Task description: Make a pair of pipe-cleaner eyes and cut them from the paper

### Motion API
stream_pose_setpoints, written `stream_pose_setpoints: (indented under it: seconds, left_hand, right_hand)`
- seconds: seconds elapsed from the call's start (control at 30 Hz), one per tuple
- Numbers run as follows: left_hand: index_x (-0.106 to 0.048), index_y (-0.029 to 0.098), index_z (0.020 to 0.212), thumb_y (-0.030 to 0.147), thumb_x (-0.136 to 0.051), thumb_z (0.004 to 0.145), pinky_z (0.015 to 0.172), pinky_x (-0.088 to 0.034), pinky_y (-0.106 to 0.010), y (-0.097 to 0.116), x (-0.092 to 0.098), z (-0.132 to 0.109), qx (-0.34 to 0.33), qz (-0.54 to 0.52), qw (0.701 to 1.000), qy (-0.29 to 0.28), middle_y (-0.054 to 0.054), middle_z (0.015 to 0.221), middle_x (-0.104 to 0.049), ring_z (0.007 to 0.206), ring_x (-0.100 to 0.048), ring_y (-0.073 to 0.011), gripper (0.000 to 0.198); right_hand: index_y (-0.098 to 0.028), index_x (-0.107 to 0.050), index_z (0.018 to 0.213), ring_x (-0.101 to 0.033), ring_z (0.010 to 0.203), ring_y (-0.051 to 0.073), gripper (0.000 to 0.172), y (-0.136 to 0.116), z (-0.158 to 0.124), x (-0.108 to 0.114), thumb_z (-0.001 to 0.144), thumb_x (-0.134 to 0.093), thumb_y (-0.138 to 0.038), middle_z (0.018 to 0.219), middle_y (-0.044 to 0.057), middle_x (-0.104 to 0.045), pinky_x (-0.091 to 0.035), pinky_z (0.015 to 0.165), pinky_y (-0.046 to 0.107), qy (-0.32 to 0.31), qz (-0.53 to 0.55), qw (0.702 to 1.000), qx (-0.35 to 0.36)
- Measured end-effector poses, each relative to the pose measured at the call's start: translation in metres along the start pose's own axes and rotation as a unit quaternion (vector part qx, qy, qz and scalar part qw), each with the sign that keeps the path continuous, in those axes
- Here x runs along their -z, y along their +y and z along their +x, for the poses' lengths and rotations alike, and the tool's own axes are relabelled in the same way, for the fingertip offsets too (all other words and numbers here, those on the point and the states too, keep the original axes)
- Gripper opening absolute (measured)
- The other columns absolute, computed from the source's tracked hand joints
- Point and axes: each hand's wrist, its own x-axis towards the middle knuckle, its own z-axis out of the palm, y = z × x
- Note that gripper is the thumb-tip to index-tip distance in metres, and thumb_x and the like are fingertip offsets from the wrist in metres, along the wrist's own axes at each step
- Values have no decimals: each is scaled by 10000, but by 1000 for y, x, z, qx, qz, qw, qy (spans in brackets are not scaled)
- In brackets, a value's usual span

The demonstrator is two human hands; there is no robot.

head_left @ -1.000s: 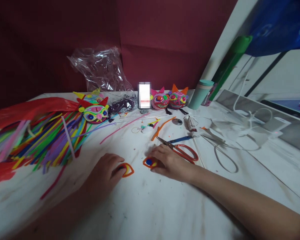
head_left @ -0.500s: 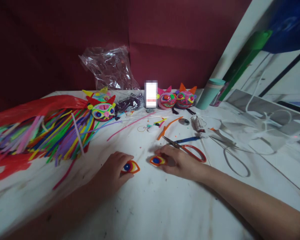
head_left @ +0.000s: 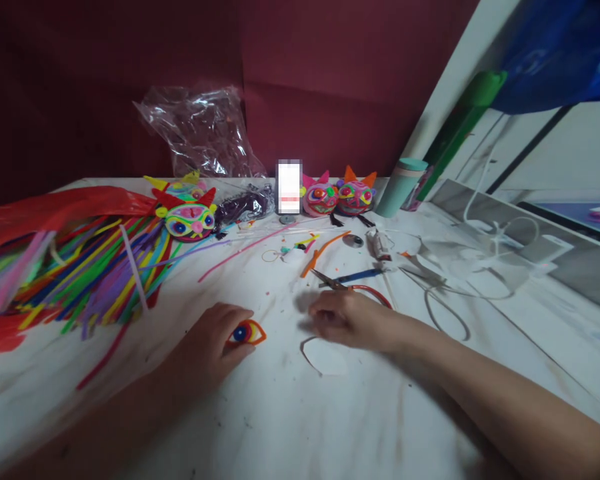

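While our left hand (head_left: 227,337) has its fingers clamped on the edges of an orange-rimmed eye piece (head_left: 255,331), with its blue, red and yellow middle facing up, our right hand (head_left: 337,319) lies curled above the bench (head_left: 290,413) to the right of it, well apart. We cannot tell whether those right fingers are closed on anything, since their inner side is dark and blurred. Just below that hand we see a pale piece (head_left: 327,360) with a thin dark edge. Beyond it lie the scissors (head_left: 336,283), the red handles partly hidden by the hand, and an orange strip (head_left: 321,256). To our left spreads a heap of coloured strips (head_left: 107,280).
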Motion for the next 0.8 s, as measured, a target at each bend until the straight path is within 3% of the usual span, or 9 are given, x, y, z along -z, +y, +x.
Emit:
stream_pose_setpoints:
  seconds: [0.1,0.2,0.3,0.37,0.5,0.6,0.8]
  left_hand:
    - [-578,209,1065,245,-632,732,862,-466,-387,1,1,0,14,9,1000,-2,-65,1019,-632,963,-573,-240,339]
    - [-583,203,1063,215,-638,719,860,-471,-376,5,1,-1,21,0,1000,-4,-64,1015,-632,962,-573,-233,349]
    - [-566,186,1084,182,-642,712,861,-473,-360,8,1,-1,14,-7,1000,-9,-69,1018,-620,964,-568,-220,379]
    - [-552,180,1099,193,-640,724,869,-470,-361,9,3,0,4,-5,1000,2,-76,1031,-612,979,-562,-220,386]
    - [-562,190,1031,218,-496,833,807,-490,-341,8,10,2,9,11,998,67,-64,939,-619,906,-583,-200,211]
    - [-581,191,928,218,-422,863,765,-493,-327,7,19,5,43,37,993,104,-48,865,-623,852,-598,-190,175]
    - [-608,178,825,264,-449,853,699,-480,-317,4,24,5,26,52,995,86,-32,758,-615,743,-603,-186,183]
  right_hand:
    - [-185,-632,844,-587,737,183,216,-11,-4,3,702,-708,-330,865,49,-609,-420,614,253,-78,-36,996,4]
    - [-196,-602,799,-566,668,131,92,-16,-5,-4,730,-663,-188,806,10,-592,-401,576,215,-86,26,996,7]
    - [-196,-555,771,-532,599,111,46,-15,-4,-11,810,-566,-174,707,-13,-572,-398,557,210,31,83,996,-9]
    - [-188,-557,798,-552,649,129,61,-15,-4,-12,813,-591,-237,757,14,-591,-427,595,228,90,96,991,1]
    - [-187,-605,881,-571,665,120,140,-17,-4,-10,843,-582,-319,826,32,-622,-450,594,213,53,166,984,30]
    - [-185,-613,830,-552,622,116,156,-12,-2,-6,879,-493,-270,751,20,-625,-428,552,210,106,144,984,-13]
    - [-176,-612,878,-557,622,126,144,4,1,9,858,-486,-244,773,26,-661,-439,569,223,207,101,971,-64]
